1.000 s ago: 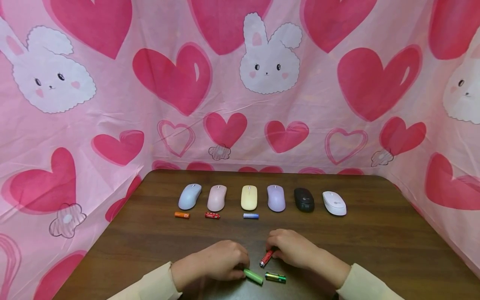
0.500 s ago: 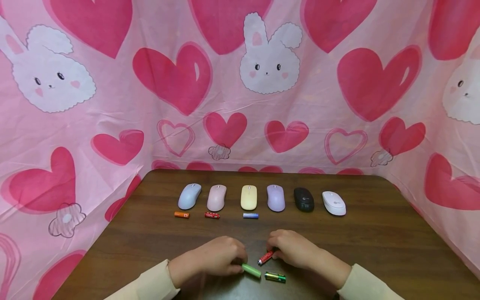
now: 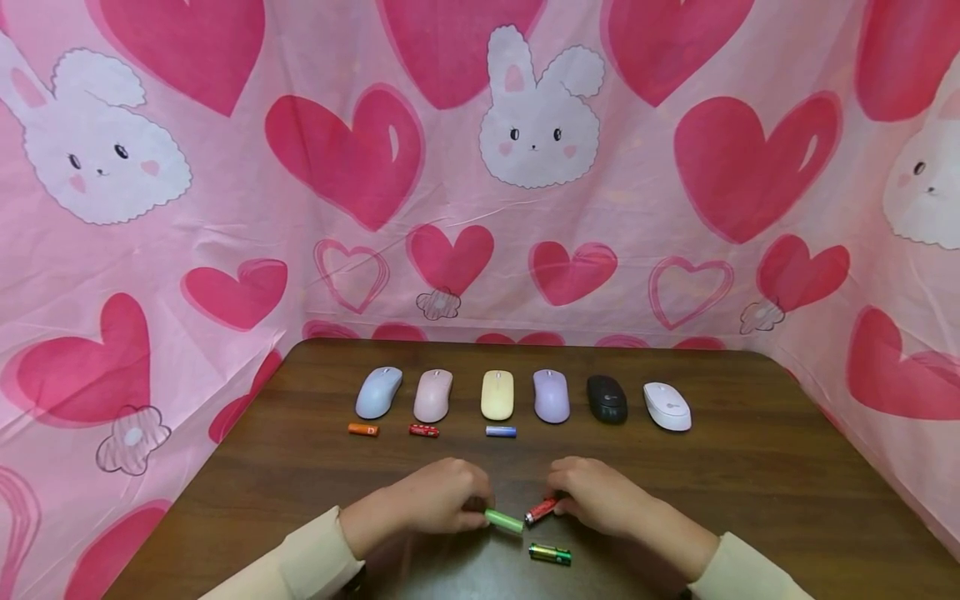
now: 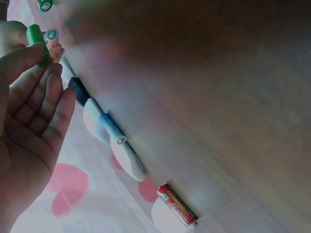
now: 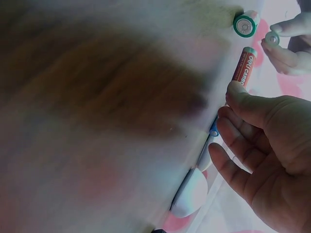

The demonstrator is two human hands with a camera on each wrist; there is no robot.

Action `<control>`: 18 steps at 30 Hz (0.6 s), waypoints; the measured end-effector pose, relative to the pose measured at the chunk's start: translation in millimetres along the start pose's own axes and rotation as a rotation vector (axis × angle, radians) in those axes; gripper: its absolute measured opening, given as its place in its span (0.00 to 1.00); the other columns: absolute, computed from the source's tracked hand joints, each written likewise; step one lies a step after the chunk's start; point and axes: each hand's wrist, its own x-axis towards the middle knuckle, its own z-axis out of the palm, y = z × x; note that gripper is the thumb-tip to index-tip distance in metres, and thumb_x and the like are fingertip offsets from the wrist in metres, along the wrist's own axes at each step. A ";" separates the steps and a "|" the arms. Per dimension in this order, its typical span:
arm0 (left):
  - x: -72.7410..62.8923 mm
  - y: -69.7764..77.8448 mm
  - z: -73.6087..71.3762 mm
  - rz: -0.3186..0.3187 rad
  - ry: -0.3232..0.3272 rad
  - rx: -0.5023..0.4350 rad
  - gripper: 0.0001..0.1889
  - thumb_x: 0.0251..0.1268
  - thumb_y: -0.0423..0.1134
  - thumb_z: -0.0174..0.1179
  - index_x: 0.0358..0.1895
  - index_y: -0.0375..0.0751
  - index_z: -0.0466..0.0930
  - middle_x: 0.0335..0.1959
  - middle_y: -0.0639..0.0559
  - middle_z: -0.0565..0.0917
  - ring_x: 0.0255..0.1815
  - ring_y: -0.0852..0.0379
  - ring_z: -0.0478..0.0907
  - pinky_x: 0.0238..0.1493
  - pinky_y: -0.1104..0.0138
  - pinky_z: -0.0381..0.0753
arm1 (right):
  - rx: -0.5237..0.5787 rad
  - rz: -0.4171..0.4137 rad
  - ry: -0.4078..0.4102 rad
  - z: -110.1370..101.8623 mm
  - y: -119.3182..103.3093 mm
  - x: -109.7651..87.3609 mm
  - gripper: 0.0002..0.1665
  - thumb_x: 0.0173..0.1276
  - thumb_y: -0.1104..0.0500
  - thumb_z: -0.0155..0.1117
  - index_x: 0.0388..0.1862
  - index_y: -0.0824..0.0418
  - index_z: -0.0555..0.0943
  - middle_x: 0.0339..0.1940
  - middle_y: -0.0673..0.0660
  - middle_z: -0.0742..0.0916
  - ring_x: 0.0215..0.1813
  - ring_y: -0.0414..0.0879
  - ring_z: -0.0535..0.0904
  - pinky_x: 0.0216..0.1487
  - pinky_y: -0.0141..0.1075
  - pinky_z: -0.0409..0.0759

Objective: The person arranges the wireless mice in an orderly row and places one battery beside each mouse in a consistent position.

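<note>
My left hand (image 3: 442, 497) pinches a light green battery (image 3: 505, 522) by one end, between thumb and forefinger. In the left wrist view the same green battery (image 4: 37, 42) stands out past the thumb, with the other fingers loosely extended. Opposite it, my right hand (image 3: 600, 496) pinches a red battery (image 3: 541, 511), whose printed side shows in the right wrist view past the thumb (image 5: 238, 90). The two held batteries lie close, end towards end, in the head view. A green and gold battery (image 3: 550, 554) lies on the table just nearer me.
Several computer mice stand in a row along the back of the wooden table (image 3: 750, 500), from a light blue mouse (image 3: 378, 392) to a white mouse (image 3: 667, 407). Before them lie an orange battery (image 3: 363, 430), a red patterned battery (image 3: 423, 431) and a blue battery (image 3: 501, 432).
My left hand has moved away from me with the green battery, which is now nearer the red one. My right hand has shifted slightly right with the red battery.
</note>
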 end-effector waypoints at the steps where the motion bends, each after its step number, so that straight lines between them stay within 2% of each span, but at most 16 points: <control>1: 0.7 -0.7 -0.2 -0.008 0.001 -0.011 0.02 0.59 0.40 0.68 0.32 0.50 0.84 0.27 0.68 0.76 0.27 0.76 0.67 0.31 0.81 0.65 | 0.001 0.001 0.001 -0.1 0.7 -1.0 0.09 0.57 0.63 0.74 0.31 0.51 0.82 0.30 0.40 0.76 0.34 0.32 0.72 0.36 0.32 0.76; 6: 5.3 -4.5 0.1 -0.058 0.006 -0.067 0.02 0.59 0.40 0.68 0.33 0.48 0.85 0.26 0.67 0.75 0.27 0.75 0.68 0.30 0.81 0.65 | -0.007 -0.004 0.024 -1.3 3.3 -6.9 0.09 0.56 0.62 0.74 0.31 0.51 0.82 0.30 0.39 0.76 0.34 0.33 0.72 0.37 0.33 0.76; 18: 27.4 -15.2 0.7 -0.112 0.048 -0.086 0.02 0.59 0.38 0.69 0.31 0.46 0.85 0.25 0.65 0.77 0.26 0.73 0.70 0.30 0.80 0.68 | 0.034 0.025 0.047 -7.4 11.6 -16.7 0.09 0.58 0.62 0.73 0.31 0.50 0.82 0.30 0.38 0.75 0.32 0.32 0.70 0.35 0.33 0.74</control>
